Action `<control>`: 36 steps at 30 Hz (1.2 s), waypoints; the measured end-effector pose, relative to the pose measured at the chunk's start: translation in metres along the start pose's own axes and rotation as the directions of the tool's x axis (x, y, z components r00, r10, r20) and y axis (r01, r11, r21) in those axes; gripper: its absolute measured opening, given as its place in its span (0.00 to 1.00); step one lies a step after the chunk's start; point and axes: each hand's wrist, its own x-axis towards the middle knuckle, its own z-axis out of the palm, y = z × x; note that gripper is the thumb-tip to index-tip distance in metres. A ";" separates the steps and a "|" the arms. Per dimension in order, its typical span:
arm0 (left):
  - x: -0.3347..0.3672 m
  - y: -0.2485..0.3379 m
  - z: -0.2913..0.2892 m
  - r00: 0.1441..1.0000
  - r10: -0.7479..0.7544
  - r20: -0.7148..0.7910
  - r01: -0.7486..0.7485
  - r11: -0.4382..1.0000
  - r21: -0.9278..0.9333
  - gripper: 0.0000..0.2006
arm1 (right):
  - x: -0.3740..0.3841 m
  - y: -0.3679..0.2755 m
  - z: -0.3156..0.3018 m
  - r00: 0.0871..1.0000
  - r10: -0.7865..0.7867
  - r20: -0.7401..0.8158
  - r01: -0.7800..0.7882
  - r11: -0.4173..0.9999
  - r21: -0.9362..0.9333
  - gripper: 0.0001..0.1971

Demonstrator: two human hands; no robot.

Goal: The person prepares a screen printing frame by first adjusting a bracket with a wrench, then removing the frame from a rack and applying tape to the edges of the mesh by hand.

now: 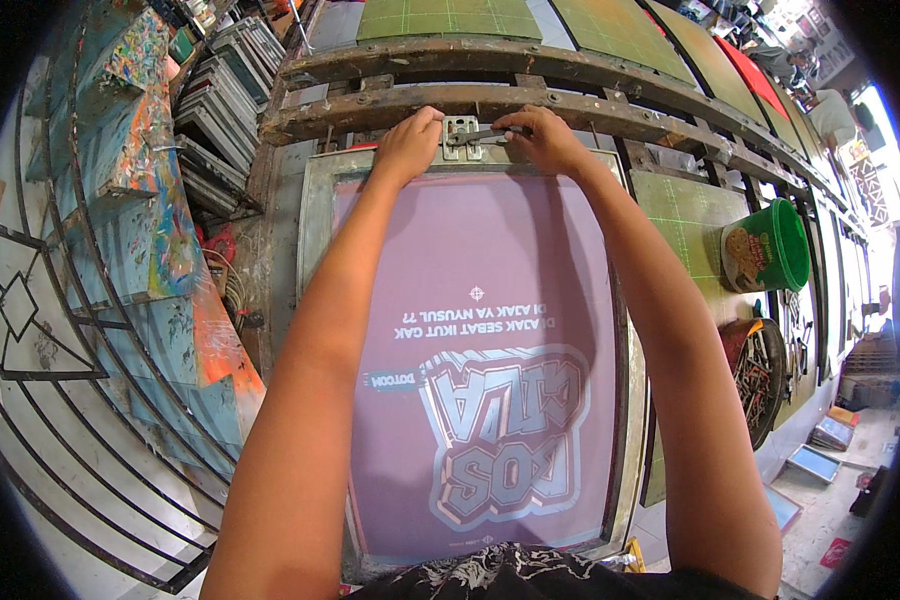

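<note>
A: Pinching hard here: our right hand (548, 138) grips the small wrench (490, 133) on the metal clamp (462, 138), while our left hand (407, 146) presses shut beside it.

B: Makes sense, we're steadying the purple screen frame (315, 220) just below against the rusty rail (390, 105).

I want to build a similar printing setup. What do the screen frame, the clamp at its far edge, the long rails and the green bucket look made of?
Screen frame: seemingly metal, dull grey, scuffed, around purple-coated mesh.
Clamp: bare silvery metal with bolts; the left hand and right hand rest on it.
Rails: probably steel, brown with rust and caked ink.
Bucket: glossy green plastic, by its look.
</note>
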 end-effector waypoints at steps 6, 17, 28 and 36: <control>0.000 -0.001 0.000 1.000 0.007 -0.010 -0.007 1.000 0.020 0.19 | 0.015 0.000 -0.002 0.995 0.018 0.099 -0.019 1.000 0.007 0.11; 0.001 -0.001 0.001 1.000 0.011 -0.020 -0.010 1.000 0.009 0.18 | 0.028 0.004 -0.002 0.986 -0.146 0.084 0.154 0.983 -0.098 0.12; -0.001 0.005 -0.001 1.000 -0.013 -0.022 0.014 0.999 0.036 0.19 | -0.026 -0.041 0.007 1.000 0.016 -0.024 -0.018 0.996 -0.092 0.11; 0.002 0.001 0.001 1.000 -0.024 -0.016 0.025 0.999 0.035 0.19 | -0.044 -0.121 0.064 0.908 0.397 -0.134 -0.419 0.853 -0.312 0.05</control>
